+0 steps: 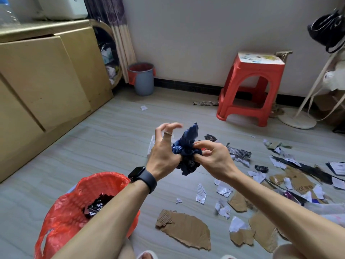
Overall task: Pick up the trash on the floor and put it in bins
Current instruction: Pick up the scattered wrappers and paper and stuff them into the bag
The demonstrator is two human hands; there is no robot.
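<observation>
2 hands over open floor (112, 139): right hand (212, 156) pinches blue bag (188, 143), left hand (162, 152) touches it, grip unclear.

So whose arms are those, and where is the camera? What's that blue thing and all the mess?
No machine here: those are a person's own arms. The camera sits on their head, looking down, so you see what they see. The right hand pinches a crumpled dark blue wrapper; the left hand, the one with the watch, touches it with fingers lifted. On the floor lie torn cardboard pieces and paper scraps. A bin lined with a red bag stands near the left arm, ready for trash.
</observation>
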